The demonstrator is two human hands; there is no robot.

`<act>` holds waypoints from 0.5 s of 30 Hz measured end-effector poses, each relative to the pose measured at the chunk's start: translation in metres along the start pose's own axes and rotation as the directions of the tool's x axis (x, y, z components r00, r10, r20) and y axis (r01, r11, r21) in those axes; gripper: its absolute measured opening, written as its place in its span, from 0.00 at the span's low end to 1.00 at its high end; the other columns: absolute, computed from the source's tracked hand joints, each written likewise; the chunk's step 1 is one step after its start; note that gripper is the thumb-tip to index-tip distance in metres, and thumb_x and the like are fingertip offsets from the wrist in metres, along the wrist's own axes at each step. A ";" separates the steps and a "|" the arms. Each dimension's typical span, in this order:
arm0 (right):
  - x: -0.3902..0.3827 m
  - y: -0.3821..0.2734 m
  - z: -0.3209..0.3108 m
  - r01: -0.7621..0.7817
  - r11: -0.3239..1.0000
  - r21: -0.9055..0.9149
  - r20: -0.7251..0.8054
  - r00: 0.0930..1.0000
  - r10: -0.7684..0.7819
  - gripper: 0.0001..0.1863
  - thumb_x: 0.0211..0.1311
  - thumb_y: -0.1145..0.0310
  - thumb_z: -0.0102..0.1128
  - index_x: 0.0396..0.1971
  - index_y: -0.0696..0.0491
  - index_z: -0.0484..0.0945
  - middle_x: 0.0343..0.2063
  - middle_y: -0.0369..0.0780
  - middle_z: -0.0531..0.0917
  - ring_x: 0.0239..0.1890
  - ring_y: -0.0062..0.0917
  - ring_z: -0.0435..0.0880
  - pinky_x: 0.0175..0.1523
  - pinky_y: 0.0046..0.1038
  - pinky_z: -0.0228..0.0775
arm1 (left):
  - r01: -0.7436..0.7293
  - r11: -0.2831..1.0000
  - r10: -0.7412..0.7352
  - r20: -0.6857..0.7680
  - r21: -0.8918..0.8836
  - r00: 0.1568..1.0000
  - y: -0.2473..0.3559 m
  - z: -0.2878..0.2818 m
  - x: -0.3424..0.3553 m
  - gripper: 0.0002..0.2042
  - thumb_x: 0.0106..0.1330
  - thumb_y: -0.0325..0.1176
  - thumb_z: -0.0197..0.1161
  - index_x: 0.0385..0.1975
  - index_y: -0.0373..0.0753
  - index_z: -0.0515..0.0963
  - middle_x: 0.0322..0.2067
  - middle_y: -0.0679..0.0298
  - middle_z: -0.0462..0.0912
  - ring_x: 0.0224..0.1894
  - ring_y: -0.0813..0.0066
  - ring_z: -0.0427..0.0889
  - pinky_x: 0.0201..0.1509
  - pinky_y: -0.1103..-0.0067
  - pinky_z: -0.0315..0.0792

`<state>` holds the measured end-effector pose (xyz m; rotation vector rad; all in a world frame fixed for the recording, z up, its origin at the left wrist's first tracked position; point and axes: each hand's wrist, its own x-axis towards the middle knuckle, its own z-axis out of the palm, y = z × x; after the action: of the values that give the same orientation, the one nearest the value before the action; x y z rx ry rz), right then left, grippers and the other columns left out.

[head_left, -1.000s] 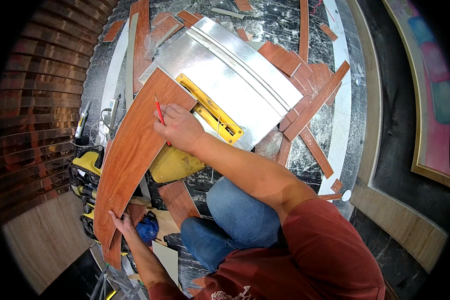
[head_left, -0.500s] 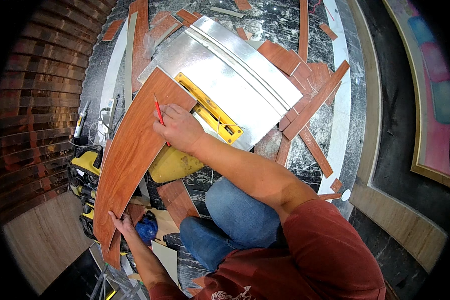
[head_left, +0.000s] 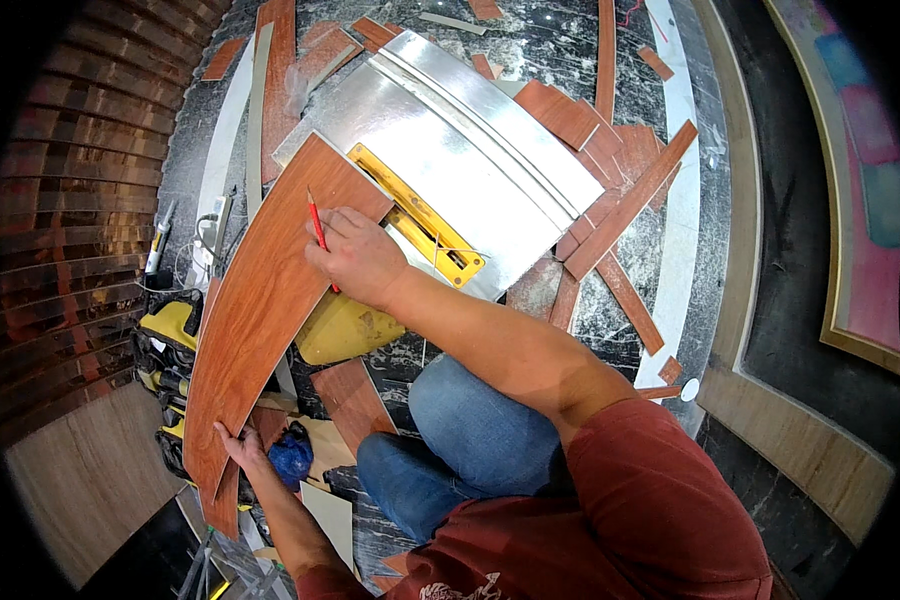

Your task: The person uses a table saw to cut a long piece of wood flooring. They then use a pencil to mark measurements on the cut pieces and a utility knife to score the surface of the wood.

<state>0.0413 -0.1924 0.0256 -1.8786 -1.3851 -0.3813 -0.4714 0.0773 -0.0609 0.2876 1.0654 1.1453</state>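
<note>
A long reddish-brown wood-grain floor plank (head_left: 255,275) slants from the lower left up to a table saw with a silver metal top (head_left: 450,140). Its upper end overlaps the saw's yellow blade insert (head_left: 425,232). My right hand (head_left: 358,258) rests on the plank near that end, fingers curled around a red pencil (head_left: 317,222) that points up and away. The hand hides the pencil's middle. At the plank's lower end, my left hand (head_left: 242,447) grips the edge, thumb on top and the other fingers mostly hidden underneath.
Plank offcuts (head_left: 610,165) lie heaped right of the saw on the dusty dark marble floor. Yellow-and-black tool cases (head_left: 170,340) stand left of the plank. A blue plastic bag (head_left: 292,455) sits near my left wrist, and a caulking tube (head_left: 160,240) stands by the left wall.
Almost nothing differs. Both hands keep their places on the plank, and the whole view has shifted very slightly.
</note>
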 end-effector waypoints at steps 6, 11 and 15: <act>0.002 -0.003 -0.003 0.006 1.000 0.004 -0.007 1.000 -0.006 0.05 0.53 0.69 0.56 0.28 0.54 0.76 0.46 0.43 0.84 0.54 0.37 0.80 0.61 0.36 0.70 | -0.001 1.000 0.000 0.043 0.009 0.999 0.006 -0.006 0.001 0.20 0.66 0.34 0.70 0.53 0.31 0.75 0.52 0.56 0.83 0.51 0.63 0.83 0.54 0.72 0.82; 0.001 -0.003 -0.003 0.004 1.000 0.005 -0.014 1.000 -0.004 0.05 0.53 0.69 0.57 0.28 0.54 0.76 0.45 0.43 0.84 0.53 0.37 0.80 0.60 0.36 0.71 | 0.023 1.000 -0.023 0.046 -0.006 0.999 0.006 -0.007 0.001 0.20 0.66 0.34 0.70 0.53 0.31 0.75 0.52 0.56 0.83 0.51 0.63 0.83 0.54 0.73 0.82; -0.001 -0.003 -0.005 0.009 1.000 -0.009 -0.018 1.000 -0.009 0.05 0.53 0.69 0.57 0.28 0.55 0.76 0.45 0.43 0.84 0.53 0.36 0.80 0.60 0.36 0.71 | 0.011 1.000 -0.011 0.039 -0.003 0.999 -0.002 0.001 -0.006 0.20 0.66 0.34 0.70 0.52 0.31 0.75 0.51 0.56 0.83 0.51 0.63 0.83 0.53 0.72 0.82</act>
<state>0.0396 -0.1965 0.0296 -1.8721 -1.3817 -0.4086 -0.4699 0.0718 -0.0586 0.2999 1.0294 1.1274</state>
